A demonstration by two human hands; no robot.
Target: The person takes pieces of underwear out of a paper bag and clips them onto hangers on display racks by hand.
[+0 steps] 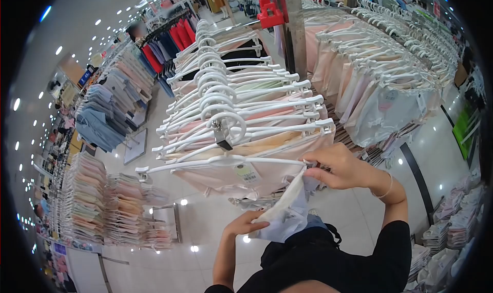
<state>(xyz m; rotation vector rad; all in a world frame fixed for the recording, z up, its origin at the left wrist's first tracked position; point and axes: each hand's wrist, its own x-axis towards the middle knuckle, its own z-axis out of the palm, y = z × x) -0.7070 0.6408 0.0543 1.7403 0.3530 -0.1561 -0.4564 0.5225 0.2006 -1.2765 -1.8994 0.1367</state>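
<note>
A pair of white briefs point(287, 213) stretches between my two hands, its waistband slanting from lower left up to the right. My left hand point(245, 223) pinches the lower left end. At the right end of the front white plastic hanger point(226, 162), my right hand point(336, 167) closes around the clip and the upper corner of the briefs. Fingers partly cover that clip, so its state is hidden. The hanger's left clip point(143, 173) holds nothing. Just behind hang pale pink briefs point(215, 180) with a paper tag point(248, 173).
Many hangers crowd the metal rail point(221, 135), which ends in a short tip facing me. A second rack of underwear point(385, 108) stands to the right. Hanging clothes point(97, 118) and stacked underwear point(84, 195) are at left. Folded piles point(452, 226) lie lower right.
</note>
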